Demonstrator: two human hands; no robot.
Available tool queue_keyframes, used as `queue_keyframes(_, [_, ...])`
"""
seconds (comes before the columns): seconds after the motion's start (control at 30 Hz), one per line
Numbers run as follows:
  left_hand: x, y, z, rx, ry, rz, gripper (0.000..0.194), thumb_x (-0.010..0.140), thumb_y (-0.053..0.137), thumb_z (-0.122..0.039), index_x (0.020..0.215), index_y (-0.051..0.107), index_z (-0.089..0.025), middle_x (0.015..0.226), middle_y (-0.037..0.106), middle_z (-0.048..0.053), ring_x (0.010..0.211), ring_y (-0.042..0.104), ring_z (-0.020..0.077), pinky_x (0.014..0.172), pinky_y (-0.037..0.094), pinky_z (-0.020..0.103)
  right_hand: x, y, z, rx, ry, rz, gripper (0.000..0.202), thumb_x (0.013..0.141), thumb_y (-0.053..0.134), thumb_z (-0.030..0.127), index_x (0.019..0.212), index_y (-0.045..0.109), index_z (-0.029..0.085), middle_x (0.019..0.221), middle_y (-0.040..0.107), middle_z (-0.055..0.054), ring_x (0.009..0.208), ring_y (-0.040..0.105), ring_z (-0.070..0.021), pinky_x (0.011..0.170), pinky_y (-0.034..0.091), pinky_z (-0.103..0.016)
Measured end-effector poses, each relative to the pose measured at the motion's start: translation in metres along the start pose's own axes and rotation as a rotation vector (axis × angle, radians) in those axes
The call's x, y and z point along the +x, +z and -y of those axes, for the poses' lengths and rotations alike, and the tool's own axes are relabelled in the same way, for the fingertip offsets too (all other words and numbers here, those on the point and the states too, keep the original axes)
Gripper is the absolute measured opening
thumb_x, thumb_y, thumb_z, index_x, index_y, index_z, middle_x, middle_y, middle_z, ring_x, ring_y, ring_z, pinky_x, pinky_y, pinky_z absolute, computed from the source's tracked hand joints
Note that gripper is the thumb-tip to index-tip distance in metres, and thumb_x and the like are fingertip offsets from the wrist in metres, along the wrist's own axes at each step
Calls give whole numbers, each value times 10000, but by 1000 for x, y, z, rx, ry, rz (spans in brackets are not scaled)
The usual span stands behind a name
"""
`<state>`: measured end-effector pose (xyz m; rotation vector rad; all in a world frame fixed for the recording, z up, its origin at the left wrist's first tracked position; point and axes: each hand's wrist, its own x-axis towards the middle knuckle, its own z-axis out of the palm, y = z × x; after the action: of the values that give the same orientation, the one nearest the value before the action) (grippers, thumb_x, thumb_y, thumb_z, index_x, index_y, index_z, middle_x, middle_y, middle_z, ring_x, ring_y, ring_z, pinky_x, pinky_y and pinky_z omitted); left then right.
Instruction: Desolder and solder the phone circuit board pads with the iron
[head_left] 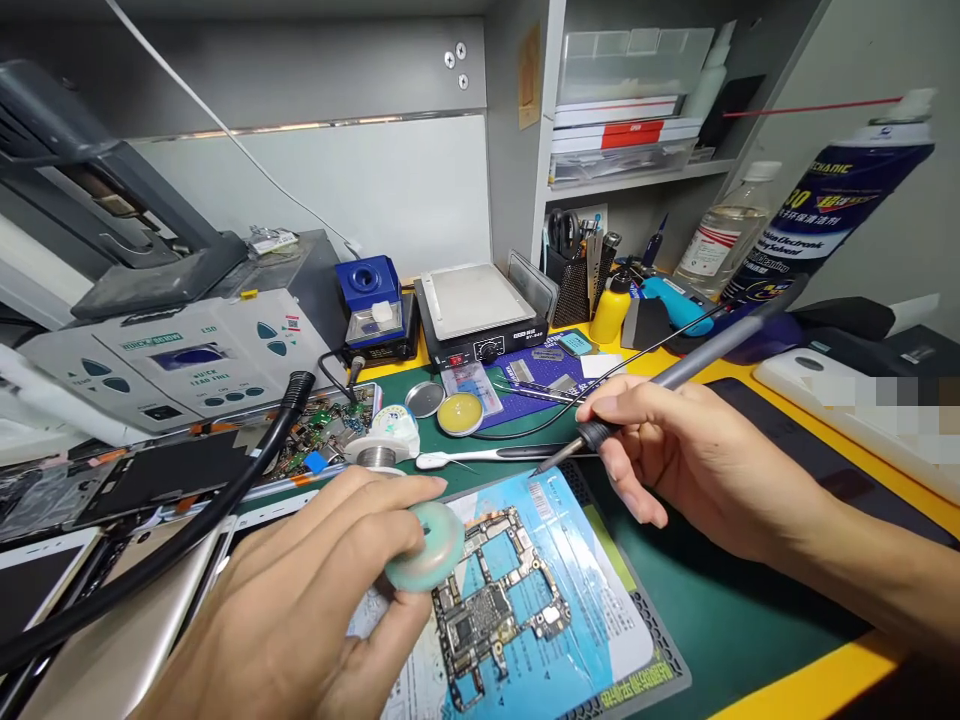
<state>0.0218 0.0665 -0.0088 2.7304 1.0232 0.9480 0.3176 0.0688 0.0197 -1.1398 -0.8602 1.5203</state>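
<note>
- On the green mat, a blue-and-white packet lies under a circuit board, between the two hands.
- Left hand: thumb and fingers pinching a green ring at its left side; ring overlaps the board's left edge in view, contact can't be told.
- Right hand: fingers wrapped pen-style around a soldering iron, little finger held off loosely.
- Key relation: iron's long axis slants from upper right down to lower left; its tip sits past the board's far end, by the packet's far edge. Touching or just above, can't tell.
- Board lies toward the person and slightly left of that tip; its long axis looks to run away from the person, leaning right.
- Nearer hand: left, right beside the board; right hand is farther out, up and to the right.
- Beyond the packet: white-and-black brush lying crosswise, yellow-filled tin behind it, wire spool just past left fingers.
</note>
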Motion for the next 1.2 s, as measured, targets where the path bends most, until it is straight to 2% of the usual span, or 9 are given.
queue_keyframes(0.13, [2, -5, 2, 68, 65, 84, 197, 929, 591, -106, 980, 519, -282, 1180, 780, 38, 1133, 742, 197, 988, 532, 322, 0, 1, 2, 12, 4, 4, 143, 768, 808, 288, 741, 761, 155, 459, 666, 14, 308, 569, -97, 308, 427, -138])
queue_keyframes(0.4, [-2, -3, 4, 45, 6, 127, 210, 950, 553, -94, 992, 503, -294, 1196, 765, 33, 1136, 734, 216, 973, 524, 377, 0, 0, 0, -79, -13, 35, 274, 875, 796, 340, 687, 706, 161, 401, 569, 41, 269, 496, -51, 334, 355, -108])
queue_keyframes(0.5, [-1, -4, 1, 56, -10, 127, 198, 954, 556, -118, 998, 502, -303, 1192, 776, 19, 1131, 738, 216, 965, 538, 367, -1, -1, 0, -72, 11, 50, 387, 867, 829, 376, 598, 650, 164, 407, 569, 33, 262, 473, -46, 325, 346, -117])
queue_keyframes(0.6, [7, -4, -8, 86, -133, 56, 154, 977, 549, -203, 1052, 553, -339, 1074, 788, -39, 891, 750, 178, 806, 558, 318, 0, -1, 3, -36, 32, 47, 423, 818, 879, 405, 557, 651, 163, 386, 553, 34, 259, 428, -44, 304, 339, -125])
queue_keyframes(0.67, [14, -5, -15, 96, -317, -14, 104, 990, 591, -340, 1089, 607, -368, 835, 725, -83, 630, 660, 145, 621, 519, 280, 0, -2, 5, -21, 41, 27, 402, 782, 909, 419, 573, 687, 157, 364, 546, 31, 265, 407, -41, 300, 329, -119])
queue_keyframes(0.73, [22, -5, -21, 48, -494, -71, 151, 966, 647, -459, 1085, 670, -369, 661, 614, -97, 515, 584, 135, 508, 477, 251, 0, -3, 7, -15, 45, 3, 404, 756, 927, 427, 569, 697, 152, 350, 542, 24, 274, 408, -42, 303, 323, -117])
queue_keyframes(0.87, [35, 1, -31, -95, -658, -50, 241, 940, 648, -503, 1019, 780, -318, 636, 658, -52, 514, 622, 156, 493, 517, 242, -1, -6, 7, -39, 50, -14, 419, 765, 908, 423, 548, 671, 154, 354, 530, 27, 281, 411, -41, 319, 326, -129])
queue_keyframes(1.03, [49, 11, -41, -64, -776, -93, 341, 821, 709, -582, 984, 792, -295, 585, 647, -34, 541, 660, 196, 441, 508, 252, -1, -3, 4, -142, 8, 35, 409, 803, 855, 343, 524, 618, 162, 369, 513, 32, 273, 402, -46, 305, 283, -141])
queue_keyframes(1.2, [58, 11, -42, -31, -831, -113, 343, 776, 720, -586, 961, 790, -306, 555, 617, -41, 534, 655, 197, 423, 492, 242, -3, -2, 1, -189, -98, 75, 245, 897, 764, 302, 711, 664, 178, 495, 588, 45, 310, 496, -76, 311, 344, -147])
